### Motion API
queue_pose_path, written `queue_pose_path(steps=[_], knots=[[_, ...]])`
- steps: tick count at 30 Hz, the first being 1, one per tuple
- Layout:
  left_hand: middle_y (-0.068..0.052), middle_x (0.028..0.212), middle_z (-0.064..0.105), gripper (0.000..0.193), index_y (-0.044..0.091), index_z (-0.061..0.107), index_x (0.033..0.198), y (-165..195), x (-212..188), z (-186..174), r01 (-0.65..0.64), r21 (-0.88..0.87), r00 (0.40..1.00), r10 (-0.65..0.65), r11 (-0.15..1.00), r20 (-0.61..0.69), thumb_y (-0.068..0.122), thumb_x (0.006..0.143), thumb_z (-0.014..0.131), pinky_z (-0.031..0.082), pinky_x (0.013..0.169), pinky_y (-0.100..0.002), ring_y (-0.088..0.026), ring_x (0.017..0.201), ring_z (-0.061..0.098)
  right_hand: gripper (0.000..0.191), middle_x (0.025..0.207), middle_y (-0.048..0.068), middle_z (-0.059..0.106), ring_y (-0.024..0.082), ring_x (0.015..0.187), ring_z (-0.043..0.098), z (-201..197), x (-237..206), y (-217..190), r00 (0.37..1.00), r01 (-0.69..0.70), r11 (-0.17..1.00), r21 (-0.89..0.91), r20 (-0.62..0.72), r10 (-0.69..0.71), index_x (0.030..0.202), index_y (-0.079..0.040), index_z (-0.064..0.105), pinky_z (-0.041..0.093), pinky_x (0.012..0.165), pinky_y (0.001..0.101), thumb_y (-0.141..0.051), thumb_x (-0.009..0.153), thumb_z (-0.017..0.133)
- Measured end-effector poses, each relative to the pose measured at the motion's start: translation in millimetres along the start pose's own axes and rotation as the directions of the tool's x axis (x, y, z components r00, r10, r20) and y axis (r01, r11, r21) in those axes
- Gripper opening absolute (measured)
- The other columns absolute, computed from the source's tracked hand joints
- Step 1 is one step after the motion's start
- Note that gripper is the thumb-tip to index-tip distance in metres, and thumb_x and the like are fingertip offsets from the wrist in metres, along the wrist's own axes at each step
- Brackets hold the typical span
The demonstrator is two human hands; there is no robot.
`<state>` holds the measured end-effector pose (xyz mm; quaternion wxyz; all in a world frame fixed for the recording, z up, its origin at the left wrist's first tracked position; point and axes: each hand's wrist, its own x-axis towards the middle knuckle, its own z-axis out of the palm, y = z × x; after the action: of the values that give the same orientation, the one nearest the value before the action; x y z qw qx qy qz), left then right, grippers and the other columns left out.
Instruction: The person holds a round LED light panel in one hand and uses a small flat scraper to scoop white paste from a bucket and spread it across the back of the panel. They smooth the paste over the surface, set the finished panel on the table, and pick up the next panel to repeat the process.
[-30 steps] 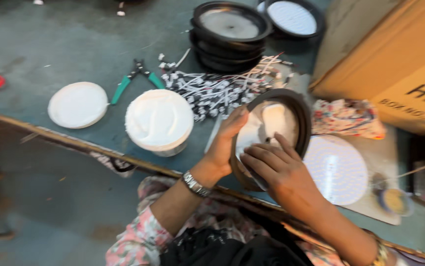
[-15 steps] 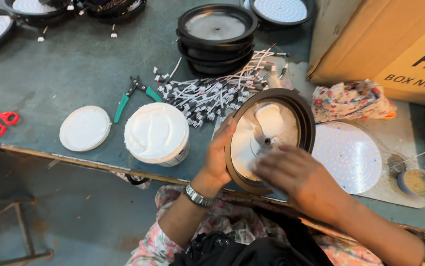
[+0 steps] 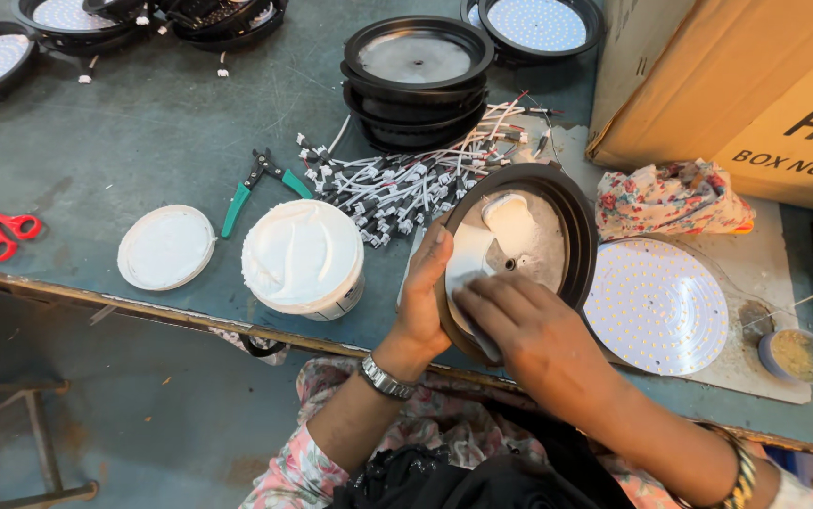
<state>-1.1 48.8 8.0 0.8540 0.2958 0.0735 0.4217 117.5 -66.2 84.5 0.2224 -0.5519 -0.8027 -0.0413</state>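
Left hand (image 3: 422, 303) grips the housing (image 3: 571, 231) rim while right hand (image 3: 531, 332) fingers press white paste inside; next move calls for even spreading

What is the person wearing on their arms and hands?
Both hands are bare, with no gloves. The left hand has a silver metal wristwatch on its wrist. The right hand has gold-coloured bangles near its wrist. A short sleeve with a pink and white flower pattern shows on the left arm.
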Motion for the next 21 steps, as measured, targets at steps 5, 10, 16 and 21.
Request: queue_pose_path(steps=[5, 10, 16, 21], knots=[[-0.013, 0.135, 0.061, 0.047, 0.001, 0.048, 0.146, 5.5, 3.0, -5.2, 0.108, -0.128, 0.994, -0.104, 0.986, 0.037, 0.030, 0.109, 0.053, 0.050, 0.106, -0.038, -0.023, 0.122, 0.061, 0.052, 0.126, 0.010, 0.066, 0.029, 0.121, 0.061, -8.0, -24.2, 10.9, 0.969, 0.241, 0.965, -0.099, 0.077, -0.234, 0.130, -0.005, 0.061, 0.040, 0.110, 0.0533, -0.017, 0.080, 0.056], [-0.012, 0.137, 0.061, 0.048, 0.002, 0.048, 0.147, 4.8, 2.7, -2.3, 0.115, -0.133, 0.991, -0.104, 0.984, 0.083, 0.031, 0.109, 0.053, 0.051, 0.106, -0.037, -0.021, 0.123, 0.061, 0.048, 0.124, 0.010, 0.067, 0.030, 0.119, 0.062, -23.8, -14.8, 26.5, 0.977, 0.212, 0.977, 0.020, 0.030, -0.213, 0.129, -0.006, 0.064, 0.044, 0.109, 0.0498, -0.010, 0.081, 0.063], [-0.011, 0.134, 0.061, 0.046, 0.003, 0.049, 0.147, 2.5, -1.9, 6.7, 0.060, -0.070, 0.994, -0.053, 0.996, 0.091, 0.032, 0.111, 0.053, 0.050, 0.107, -0.036, -0.019, 0.123, 0.059, 0.051, 0.122, 0.012, 0.068, 0.036, 0.112, 0.062, -20.1, 20.0, 16.1, 0.991, -0.103, 0.995, -0.010, -0.089, 0.102, 0.128, -0.003, 0.065, 0.049, 0.100, 0.0440, 0.000, 0.077, 0.065], [-0.010, 0.132, 0.062, 0.042, 0.003, 0.051, 0.143, 6.2, 1.0, 1.2, 0.058, -0.081, 0.996, -0.053, 0.995, 0.067, 0.031, 0.112, 0.054, 0.050, 0.105, -0.036, -0.020, 0.120, 0.061, 0.055, 0.122, 0.015, 0.066, 0.036, 0.114, 0.061, -14.7, 12.8, 7.8, 1.000, -0.007, 1.000, -0.024, -0.019, 0.007, 0.129, -0.003, 0.064, 0.045, 0.105, 0.0474, -0.005, 0.074, 0.067]])
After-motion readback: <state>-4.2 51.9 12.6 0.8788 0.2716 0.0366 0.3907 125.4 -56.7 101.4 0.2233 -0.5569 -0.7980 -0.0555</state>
